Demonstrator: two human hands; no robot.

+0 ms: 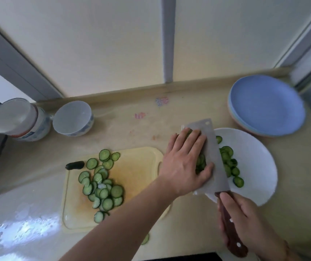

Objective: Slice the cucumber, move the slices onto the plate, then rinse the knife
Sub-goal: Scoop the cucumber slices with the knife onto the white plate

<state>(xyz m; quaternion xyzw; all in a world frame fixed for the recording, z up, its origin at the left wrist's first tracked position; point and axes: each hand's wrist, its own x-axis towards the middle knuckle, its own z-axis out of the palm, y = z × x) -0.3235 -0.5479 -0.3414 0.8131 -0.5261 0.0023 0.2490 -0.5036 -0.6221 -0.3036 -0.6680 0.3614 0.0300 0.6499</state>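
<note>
Cucumber slices [102,187] mostly lie heaped on the yellow cutting board [137,172], which sits on the beige desk [37,185]. Right of the board, a white plate [254,166] holds a smaller batch of slices [232,166]. A cleaver [210,147] tilts over the plate's near rim, more slices pressed against its blade by the flat, straight-fingered left hand [185,162]. The right hand [245,221] grips the cleaver's wooden handle. A dark cucumber end [75,165] rests at the board's far left corner.
</note>
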